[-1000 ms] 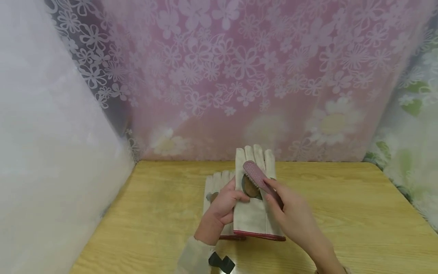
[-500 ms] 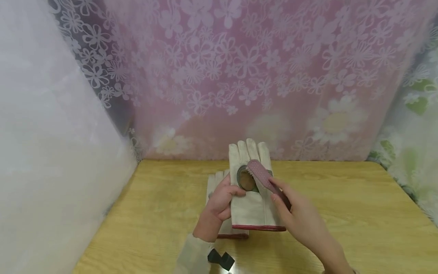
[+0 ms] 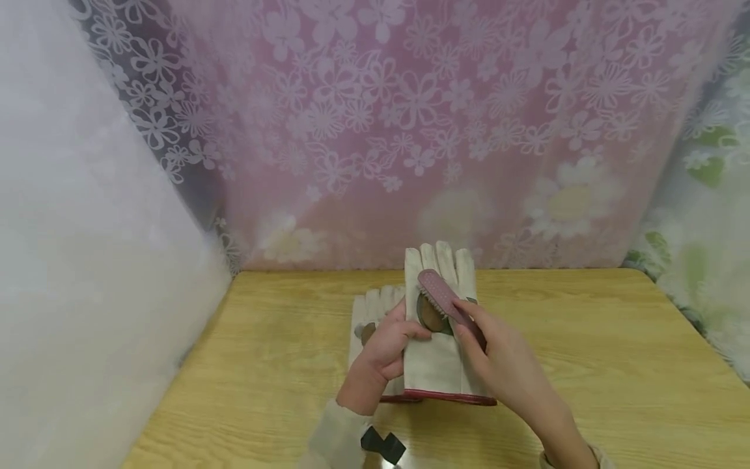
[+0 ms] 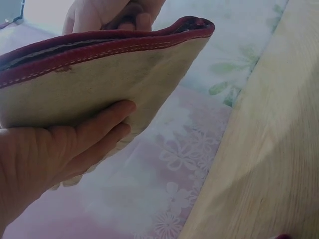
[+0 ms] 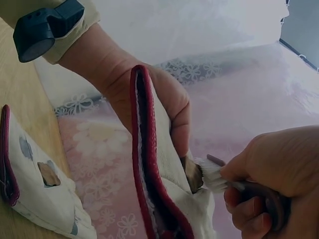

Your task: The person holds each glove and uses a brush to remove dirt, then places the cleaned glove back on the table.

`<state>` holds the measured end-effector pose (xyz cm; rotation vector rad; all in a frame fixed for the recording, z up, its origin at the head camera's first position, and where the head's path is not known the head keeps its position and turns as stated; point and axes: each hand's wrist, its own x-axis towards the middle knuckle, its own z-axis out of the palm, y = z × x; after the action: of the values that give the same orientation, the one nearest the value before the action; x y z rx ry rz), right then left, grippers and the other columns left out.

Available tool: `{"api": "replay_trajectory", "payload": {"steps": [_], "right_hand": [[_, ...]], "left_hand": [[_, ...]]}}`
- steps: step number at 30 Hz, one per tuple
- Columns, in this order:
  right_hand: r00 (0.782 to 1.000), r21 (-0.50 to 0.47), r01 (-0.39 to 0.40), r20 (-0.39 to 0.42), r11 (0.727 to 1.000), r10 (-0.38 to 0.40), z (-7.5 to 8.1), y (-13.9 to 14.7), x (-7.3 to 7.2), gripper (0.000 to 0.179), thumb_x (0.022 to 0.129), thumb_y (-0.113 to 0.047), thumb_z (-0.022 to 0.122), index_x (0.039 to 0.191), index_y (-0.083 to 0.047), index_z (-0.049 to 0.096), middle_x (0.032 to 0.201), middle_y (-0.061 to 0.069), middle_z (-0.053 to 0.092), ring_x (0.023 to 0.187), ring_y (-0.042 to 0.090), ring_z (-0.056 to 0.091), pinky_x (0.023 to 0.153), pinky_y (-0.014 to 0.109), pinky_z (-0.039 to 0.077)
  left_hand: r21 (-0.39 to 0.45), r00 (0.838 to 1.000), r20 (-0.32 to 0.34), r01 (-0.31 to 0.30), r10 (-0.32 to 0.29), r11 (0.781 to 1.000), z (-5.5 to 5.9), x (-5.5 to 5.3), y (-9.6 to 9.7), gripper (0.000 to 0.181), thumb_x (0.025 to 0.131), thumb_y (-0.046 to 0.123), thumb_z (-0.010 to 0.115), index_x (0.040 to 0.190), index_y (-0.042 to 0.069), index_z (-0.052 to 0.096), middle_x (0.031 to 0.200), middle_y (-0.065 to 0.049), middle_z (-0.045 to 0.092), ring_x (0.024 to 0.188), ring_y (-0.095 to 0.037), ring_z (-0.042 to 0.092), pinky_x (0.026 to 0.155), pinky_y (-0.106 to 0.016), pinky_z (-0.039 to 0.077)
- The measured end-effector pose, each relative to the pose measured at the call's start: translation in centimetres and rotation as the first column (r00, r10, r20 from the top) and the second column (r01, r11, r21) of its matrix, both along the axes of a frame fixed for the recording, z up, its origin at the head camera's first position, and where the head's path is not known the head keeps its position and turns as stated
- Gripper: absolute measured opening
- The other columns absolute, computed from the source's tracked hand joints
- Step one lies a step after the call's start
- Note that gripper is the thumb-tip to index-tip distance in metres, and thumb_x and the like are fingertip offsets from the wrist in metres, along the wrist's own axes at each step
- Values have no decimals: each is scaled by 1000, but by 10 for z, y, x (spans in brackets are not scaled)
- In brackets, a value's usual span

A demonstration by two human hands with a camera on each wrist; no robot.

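A cream work glove (image 3: 433, 365) with a red-trimmed cuff is held up, fingers pointing away, by my left hand (image 3: 383, 345). The thumb lies on its front and the other fingers support its back, as the left wrist view shows on the glove (image 4: 99, 79). My right hand (image 3: 504, 358) grips the handle of a pinkish scrub brush (image 3: 439, 290). In the right wrist view its white bristles touch the brown patch (image 5: 192, 174) on the glove. A second cream glove (image 5: 45, 174) with a brown patch lies on the table, partly hidden in the head view.
The wood-grain table (image 3: 263, 365) extends to both sides. Behind it hangs a pink flowered curtain (image 3: 410, 130), with a white sheet (image 3: 105, 260) at left and a green-leaf sheet (image 3: 715, 195) at right. A dark device (image 5: 47, 30) is strapped on the left wrist.
The held glove shifts left and then back right in the head view. The brush moves over the brown patch, staying in the right hand. The second glove remains on the table.
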<state>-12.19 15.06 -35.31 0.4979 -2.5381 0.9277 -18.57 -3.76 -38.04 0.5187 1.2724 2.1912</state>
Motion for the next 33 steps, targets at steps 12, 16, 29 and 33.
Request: {"api": "replay_trajectory", "payload": {"steps": [12,16,29,33], "right_hand": [[999,15,-45,-12,999,46,15,2,4,42,98,-9,61,140,-8,56,125,15,65,94,19,64,70,36,52],[999,-38,-36,4,999,36,16,4,5,43,99,-10,59,141,-8,54,128,16,64,82,16,60,62,28,47],[996,-21,-21,-89,1000,19,-1,-5,-5,42,94,-3,64,135,-2,59,118,15,68,97,23,66,72,41,53],[995,-1,-46,-83,999,46,-5,-7,-2,40,93,-3,66,133,0,60,109,11,70,86,15,62,69,34,52]], "left_hand": [[80,996,12,-89,88,993,10,-14,-12,81,90,-12,31,159,22,5,158,-20,25,142,-39,31,107,-45,41],[80,999,-10,-51,52,995,9,-14,-13,82,91,-11,31,160,23,2,159,-21,22,144,-40,28,109,-49,38],[-3,1000,-1,-20,20,1000,7,2,-2,82,91,-11,36,159,28,12,155,-19,35,133,-35,46,93,-37,52],[67,997,4,-83,83,994,6,-1,-5,82,89,-13,34,159,23,10,158,-18,29,140,-36,37,101,-40,47]]}}
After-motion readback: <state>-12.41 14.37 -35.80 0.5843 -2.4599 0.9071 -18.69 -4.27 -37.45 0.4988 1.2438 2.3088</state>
